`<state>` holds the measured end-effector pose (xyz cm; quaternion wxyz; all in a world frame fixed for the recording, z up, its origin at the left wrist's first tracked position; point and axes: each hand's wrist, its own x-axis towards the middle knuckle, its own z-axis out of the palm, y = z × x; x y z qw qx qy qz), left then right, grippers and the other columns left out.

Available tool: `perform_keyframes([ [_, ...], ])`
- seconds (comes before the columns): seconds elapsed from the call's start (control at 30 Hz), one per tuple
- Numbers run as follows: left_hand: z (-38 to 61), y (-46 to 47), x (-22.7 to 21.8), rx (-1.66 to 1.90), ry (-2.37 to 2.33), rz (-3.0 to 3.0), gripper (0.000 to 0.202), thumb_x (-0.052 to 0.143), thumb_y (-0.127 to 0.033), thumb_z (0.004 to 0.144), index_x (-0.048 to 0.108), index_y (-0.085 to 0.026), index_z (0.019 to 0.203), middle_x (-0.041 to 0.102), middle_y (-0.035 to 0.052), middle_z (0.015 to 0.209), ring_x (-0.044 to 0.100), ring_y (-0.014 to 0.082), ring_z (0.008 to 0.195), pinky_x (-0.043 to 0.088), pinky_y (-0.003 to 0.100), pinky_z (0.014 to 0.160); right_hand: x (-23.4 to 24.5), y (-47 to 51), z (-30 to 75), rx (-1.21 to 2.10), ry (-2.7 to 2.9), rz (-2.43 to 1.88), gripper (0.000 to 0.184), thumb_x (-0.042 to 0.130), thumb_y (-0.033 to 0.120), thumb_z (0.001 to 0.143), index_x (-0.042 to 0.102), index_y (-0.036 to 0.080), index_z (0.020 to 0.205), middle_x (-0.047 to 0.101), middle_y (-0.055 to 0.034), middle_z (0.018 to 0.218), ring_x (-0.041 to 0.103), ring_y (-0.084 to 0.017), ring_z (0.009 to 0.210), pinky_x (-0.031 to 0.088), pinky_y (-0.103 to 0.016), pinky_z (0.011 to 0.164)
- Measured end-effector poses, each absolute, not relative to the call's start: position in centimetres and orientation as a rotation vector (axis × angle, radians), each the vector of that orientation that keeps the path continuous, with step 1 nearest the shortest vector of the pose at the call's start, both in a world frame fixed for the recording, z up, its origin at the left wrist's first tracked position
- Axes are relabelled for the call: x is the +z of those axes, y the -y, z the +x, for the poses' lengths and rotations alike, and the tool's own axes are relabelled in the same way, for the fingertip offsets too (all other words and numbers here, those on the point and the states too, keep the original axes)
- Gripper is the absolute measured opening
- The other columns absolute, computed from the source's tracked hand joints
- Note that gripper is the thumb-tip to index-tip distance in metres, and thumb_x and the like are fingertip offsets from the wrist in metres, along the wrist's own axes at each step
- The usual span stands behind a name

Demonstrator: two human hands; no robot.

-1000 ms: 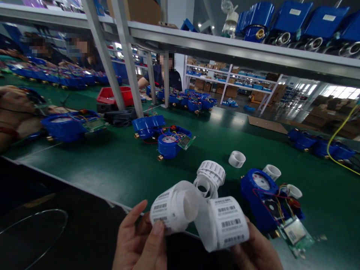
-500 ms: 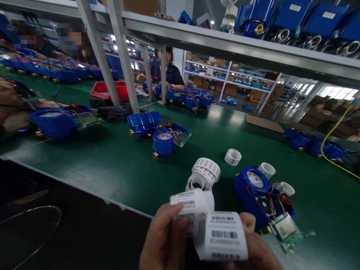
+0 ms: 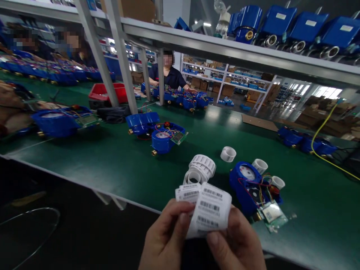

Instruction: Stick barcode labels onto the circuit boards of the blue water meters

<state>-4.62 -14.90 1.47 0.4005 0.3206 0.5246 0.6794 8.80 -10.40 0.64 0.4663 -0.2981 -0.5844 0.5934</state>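
Observation:
Both my hands hold a strip of white barcode labels (image 3: 212, 210) above the table's front edge. My left hand (image 3: 168, 232) pinches the strip's left part between thumb and fingers. At its right end, my right hand (image 3: 236, 240) grips the strip with the thumb in front. Just behind them a roll of barcode labels (image 3: 202, 165) rests on the green table. To the right lies an opened blue water meter (image 3: 246, 183) with wires and a green circuit board (image 3: 272, 215) hanging out. Small label rolls (image 3: 228, 154) sit around that meter.
More opened blue meters (image 3: 163, 140) stand left of centre, near metal shelf posts (image 3: 120, 56) and a red bin (image 3: 108, 92). Blue meters (image 3: 278, 26) line the overhead shelf. A yellow cable (image 3: 320, 131) crosses at right. A person (image 3: 171, 77) works across the green table (image 3: 118, 161).
My hands have come closer together, and the right part of the label strip has moved up and left, now overlapping the left part. The view has shifted slightly.

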Motion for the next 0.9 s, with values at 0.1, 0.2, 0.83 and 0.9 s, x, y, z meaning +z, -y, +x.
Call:
perform_keyframes([
  [0.1,-5.0,15.6,0.6,1.721,-1.391,0.865,0.040,0.061,-0.058,0.084,0.075,-0.025,0.101,0.070,0.0074,0.107,0.066,0.0228,0.098,0.054,0.027,0.088,2.4,10.6,7.6,1.648,1.188,-0.723,0.018,0.072,0.043,0.083,0.066,0.028,0.090,0.073,-0.0047,0.099,0.068,-0.025,0.094,0.053,-0.038,0.083],
  [0.2,-5.1,16.0,0.8,1.610,-1.489,1.073,0.042,0.066,-0.058,0.080,0.075,-0.026,0.107,0.069,0.0085,0.114,0.064,0.0264,0.107,0.052,0.029,0.093,3.3,10.4,7.4,1.796,1.072,-0.631,0.019,0.076,0.040,0.081,0.064,0.026,0.086,0.073,-0.0020,0.095,0.068,-0.021,0.085,0.053,-0.034,0.082],
  [0.83,-8.5,18.5,1.7,1.573,-1.477,0.601,0.042,0.084,-0.033,0.070,0.067,-0.026,0.108,0.075,0.0035,0.096,0.071,0.0167,0.080,0.058,0.020,0.067,-0.3,4.7,9.1,1.611,1.635,-0.704,0.018,0.070,0.034,0.086,0.077,0.023,0.099,0.077,-0.0074,0.105,0.068,-0.024,0.099,0.050,-0.039,0.095],
  [0.9,-7.6,18.8,1.9,1.628,-1.542,0.606,0.044,0.086,-0.034,0.066,0.067,-0.026,0.105,0.076,0.0039,0.089,0.072,0.0182,0.074,0.060,0.021,0.062,-0.9,4.8,8.9,1.637,1.613,-0.660,0.018,0.069,0.032,0.087,0.077,0.025,0.101,0.077,-0.0065,0.106,0.069,-0.024,0.101,0.050,-0.040,0.096],
])
